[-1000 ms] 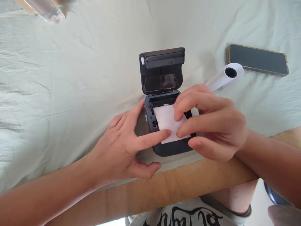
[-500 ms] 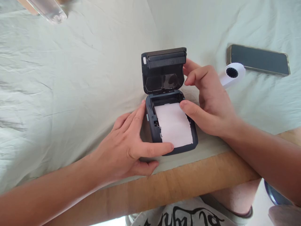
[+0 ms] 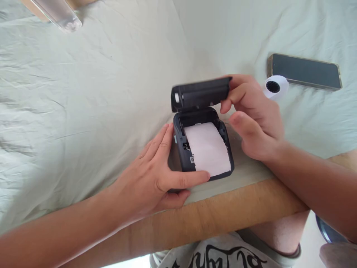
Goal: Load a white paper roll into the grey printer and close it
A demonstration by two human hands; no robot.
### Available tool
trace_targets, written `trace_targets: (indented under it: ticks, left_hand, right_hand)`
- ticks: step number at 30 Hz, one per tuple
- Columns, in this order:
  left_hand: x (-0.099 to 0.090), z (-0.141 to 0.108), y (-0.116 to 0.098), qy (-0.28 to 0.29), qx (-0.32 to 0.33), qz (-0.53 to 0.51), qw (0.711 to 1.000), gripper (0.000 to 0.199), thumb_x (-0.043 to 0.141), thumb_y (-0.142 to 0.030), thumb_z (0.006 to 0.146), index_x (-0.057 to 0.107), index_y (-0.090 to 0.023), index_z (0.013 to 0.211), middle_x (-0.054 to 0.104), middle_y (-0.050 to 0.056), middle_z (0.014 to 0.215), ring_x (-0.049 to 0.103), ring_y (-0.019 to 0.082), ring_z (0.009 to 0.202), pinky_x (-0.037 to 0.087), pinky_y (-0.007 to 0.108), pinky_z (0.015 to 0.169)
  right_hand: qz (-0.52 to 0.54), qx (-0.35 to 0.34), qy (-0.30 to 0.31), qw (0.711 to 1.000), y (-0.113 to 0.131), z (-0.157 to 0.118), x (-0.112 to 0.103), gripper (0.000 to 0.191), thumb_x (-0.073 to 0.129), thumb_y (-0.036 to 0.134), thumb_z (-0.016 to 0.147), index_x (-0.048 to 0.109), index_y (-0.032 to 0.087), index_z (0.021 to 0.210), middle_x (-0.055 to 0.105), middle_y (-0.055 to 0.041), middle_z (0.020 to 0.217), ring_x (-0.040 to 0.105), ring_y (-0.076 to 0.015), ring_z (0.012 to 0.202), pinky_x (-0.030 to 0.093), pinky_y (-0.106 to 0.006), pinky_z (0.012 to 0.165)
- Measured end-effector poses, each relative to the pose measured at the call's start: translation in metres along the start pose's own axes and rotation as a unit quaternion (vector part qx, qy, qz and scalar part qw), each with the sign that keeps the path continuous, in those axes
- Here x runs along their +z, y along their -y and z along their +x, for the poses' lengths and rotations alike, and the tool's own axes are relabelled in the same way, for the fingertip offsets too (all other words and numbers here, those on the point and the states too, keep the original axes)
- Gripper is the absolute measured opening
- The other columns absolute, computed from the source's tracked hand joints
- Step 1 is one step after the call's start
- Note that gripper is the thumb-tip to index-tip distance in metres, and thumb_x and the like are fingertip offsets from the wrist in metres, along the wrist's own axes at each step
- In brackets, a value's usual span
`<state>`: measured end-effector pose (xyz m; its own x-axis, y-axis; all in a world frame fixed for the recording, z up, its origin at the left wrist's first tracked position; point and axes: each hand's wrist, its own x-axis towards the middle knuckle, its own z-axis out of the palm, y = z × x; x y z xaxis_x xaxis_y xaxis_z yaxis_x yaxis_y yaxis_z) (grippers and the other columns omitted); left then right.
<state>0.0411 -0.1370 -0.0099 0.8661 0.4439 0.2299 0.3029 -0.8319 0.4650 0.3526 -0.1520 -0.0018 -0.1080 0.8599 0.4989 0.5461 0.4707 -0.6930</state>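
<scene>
Pale, creased cloth (image 3: pixel 97 93) over the table, its wooden edge (image 3: pixel 223 214) bare along the near side. Dark boxy device (image 3: pixel 185 158) sits on the cloth, just in from that edge, in the middle of the view. White paper (image 3: pixel 209 149) lies curved in its bay, edges ragged. Lid (image 3: pixel 203 93) raised on the far side and tilted. Left hand (image 3: pixel 157 158) spread wide: grouped fingers against the device's left side, index finger across its near edge, thumb lower, near the wood. Right hand (image 3: pixel 256 119) at the lid's right end, fingers bent and touching it, thumb apart; whether the fingers grip it, cannot tell. Beyond the right hand, a white object (image 3: pixel 282 87) with a round dark opening, phone (image 3: pixel 305 70) just beside it. Upper left, a clear container (image 3: pixel 68 22), partly out of view
</scene>
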Motion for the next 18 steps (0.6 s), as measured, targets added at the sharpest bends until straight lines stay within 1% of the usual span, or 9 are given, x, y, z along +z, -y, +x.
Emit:
trace_targets:
  ticks: [1,3,6,7,9,12,14,16,18]
  left_hand:
    - [-0.001,0.001,0.001,0.006,0.009,-0.007,1.0,0.063,0.089,-0.024,0.1,0.075,-0.051,0.156,0.013,0.0,0.211,0.025,0.053,0.195,0.054,0.079,0.143]
    - [-0.002,0.002,0.003,0.019,0.019,-0.013,1.0,0.072,0.09,-0.024,0.101,0.069,-0.058,0.162,0.016,0.002,0.209,0.027,0.051,0.194,0.056,0.078,0.14]
    - [-0.003,0.003,0.004,0.021,0.021,0.001,1.0,0.08,0.094,-0.021,0.098,0.066,-0.056,0.164,0.028,0.007,0.204,0.036,0.052,0.19,0.055,0.075,0.14]
    - [-0.003,0.003,0.005,0.016,0.025,0.002,1.0,0.081,0.094,-0.02,0.098,0.065,-0.054,0.165,0.031,0.008,0.203,0.038,0.052,0.189,0.055,0.074,0.14]
    - [-0.001,0.002,0.006,0.005,0.036,-0.007,0.999,0.077,0.092,-0.02,0.099,0.064,-0.052,0.164,0.037,0.009,0.199,0.04,0.053,0.187,0.057,0.074,0.138]
    - [0.002,0.001,0.008,-0.005,0.04,-0.025,0.999,0.067,0.085,-0.021,0.103,0.064,-0.052,0.159,0.042,0.009,0.194,0.046,0.054,0.182,0.059,0.077,0.134]
    - [0.004,0.001,0.008,-0.011,0.039,-0.025,0.999,0.067,0.086,-0.021,0.102,0.064,-0.051,0.158,0.04,0.009,0.196,0.05,0.053,0.18,0.058,0.077,0.135]
    - [0.006,0.001,0.009,-0.015,0.041,-0.019,0.999,0.072,0.09,-0.022,0.099,0.064,-0.051,0.159,0.038,0.009,0.198,0.051,0.053,0.18,0.058,0.076,0.136]
    - [0.008,0.0,0.009,-0.024,0.042,-0.018,0.999,0.075,0.093,-0.022,0.097,0.063,-0.053,0.159,0.037,0.007,0.201,0.051,0.053,0.18,0.058,0.078,0.136]
  right_hand:
    - [-0.005,-0.001,-0.013,1.0,0.001,0.0,0.0,0.055,0.05,0.073,0.125,0.071,0.03,0.099,0.082,-0.0109,0.145,0.078,-0.0329,0.145,0.068,-0.06,0.124]
    - [-0.005,-0.013,-0.032,0.999,0.002,0.0,0.001,0.058,0.053,0.069,0.126,0.071,0.028,0.089,0.084,-0.0103,0.136,0.082,-0.032,0.134,0.071,-0.058,0.116]
    - [0.0,-0.031,-0.036,0.999,0.0,0.001,0.002,0.046,0.066,0.053,0.123,0.071,0.026,0.087,0.084,-0.0093,0.133,0.083,-0.028,0.124,0.073,-0.054,0.11]
    - [0.008,-0.037,-0.029,0.999,-0.001,0.001,0.002,0.043,0.07,0.049,0.121,0.071,0.025,0.086,0.083,-0.0093,0.134,0.083,-0.0268,0.123,0.073,-0.052,0.109]
    - [0.042,-0.052,-0.029,0.997,-0.002,0.002,0.002,0.047,0.072,0.048,0.121,0.068,0.024,0.08,0.082,-0.0088,0.13,0.083,-0.025,0.119,0.073,-0.047,0.102]
    - [0.071,-0.061,-0.026,0.995,0.001,0.001,0.001,0.061,0.064,0.045,0.125,0.057,0.023,0.069,0.078,-0.0065,0.104,0.084,-0.0237,0.109,0.07,-0.045,0.092]
    - [0.062,-0.046,-0.012,0.997,0.004,0.001,-0.001,0.054,0.066,0.038,0.123,0.058,0.024,0.071,0.076,-0.0057,0.099,0.084,-0.0236,0.103,0.07,-0.045,0.09]
    - [0.056,-0.021,0.007,0.998,0.005,0.002,-0.002,0.038,0.072,0.031,0.117,0.062,0.026,0.081,0.079,-0.0057,0.107,0.083,-0.0243,0.104,0.071,-0.047,0.093]
    - [0.055,0.008,0.035,0.998,0.005,0.003,-0.003,0.022,0.077,0.033,0.112,0.066,0.028,0.093,0.08,-0.0056,0.116,0.081,-0.0257,0.111,0.069,-0.048,0.101]
